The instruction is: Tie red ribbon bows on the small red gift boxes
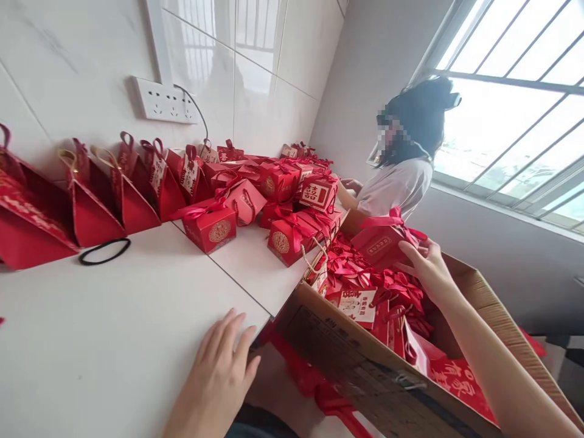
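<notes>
My right hand [426, 267] grips a red gift box [376, 243] topped with a ribbon bow, held above a large cardboard box [356, 359]. Many red gift boxes and bags fill that carton, among them one with a white printed card [358, 305]. My left hand [223, 359] rests flat on the white table [114, 340] near its edge, fingers stretched out and holding nothing. Closest to it on the tabletop are a red box with a gold round emblem [285, 240] and another such box [210, 228] further left.
Red triangular bags [95, 210] line the wall, with a black elastic loop [104, 250] before them. More red boxes [278, 182] are heaped at the back. A power strip [164, 100] hangs on the tiles. Another person [396, 182] stands beyond the carton, by a barred window [511, 109].
</notes>
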Demonstrator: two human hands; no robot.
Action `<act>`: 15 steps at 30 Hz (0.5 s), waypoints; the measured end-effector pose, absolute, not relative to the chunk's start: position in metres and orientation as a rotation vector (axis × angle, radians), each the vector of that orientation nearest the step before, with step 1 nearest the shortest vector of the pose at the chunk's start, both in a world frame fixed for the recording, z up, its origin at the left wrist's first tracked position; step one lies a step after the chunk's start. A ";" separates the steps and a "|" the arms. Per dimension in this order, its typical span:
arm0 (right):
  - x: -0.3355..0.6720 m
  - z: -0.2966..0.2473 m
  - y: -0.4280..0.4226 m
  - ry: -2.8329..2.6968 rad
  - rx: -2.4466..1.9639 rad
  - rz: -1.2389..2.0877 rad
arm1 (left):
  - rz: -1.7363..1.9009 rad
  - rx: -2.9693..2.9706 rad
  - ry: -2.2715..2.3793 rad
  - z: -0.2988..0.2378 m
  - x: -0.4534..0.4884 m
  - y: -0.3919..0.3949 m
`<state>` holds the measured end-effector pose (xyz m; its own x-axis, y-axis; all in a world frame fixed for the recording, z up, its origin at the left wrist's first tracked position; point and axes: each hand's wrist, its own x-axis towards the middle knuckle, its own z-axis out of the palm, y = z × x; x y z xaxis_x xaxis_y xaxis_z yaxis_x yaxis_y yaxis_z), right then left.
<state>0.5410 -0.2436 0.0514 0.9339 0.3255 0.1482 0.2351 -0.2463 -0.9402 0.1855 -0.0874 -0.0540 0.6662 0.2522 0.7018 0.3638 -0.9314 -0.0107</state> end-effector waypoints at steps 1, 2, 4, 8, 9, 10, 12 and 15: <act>0.559 0.049 -0.246 -0.380 -1.851 0.137 | -1.102 -2.714 -0.525 -0.061 0.185 -0.085; 0.574 0.046 -0.248 -0.353 -1.867 0.163 | -1.094 -2.707 -0.536 -0.065 0.184 -0.082; 0.598 0.038 -0.254 -0.309 -1.910 0.203 | -1.091 -2.710 -0.526 -0.069 0.182 -0.080; 0.622 0.015 -0.284 -0.263 -1.983 0.220 | -1.096 -2.711 -0.497 -0.068 0.180 -0.079; 0.624 0.008 -0.295 -0.265 -1.999 0.231 | -1.095 -2.715 -0.496 -0.068 0.180 -0.079; 0.625 0.002 -0.305 -0.272 -2.015 0.244 | -1.090 -2.722 -0.497 -0.068 0.181 -0.079; 0.625 -0.011 -0.324 -0.297 -2.046 0.285 | -1.085 -2.726 -0.509 -0.069 0.182 -0.080; 0.622 -0.029 -0.341 -0.334 -2.082 0.345 | -1.086 -2.722 -0.530 -0.070 0.183 -0.080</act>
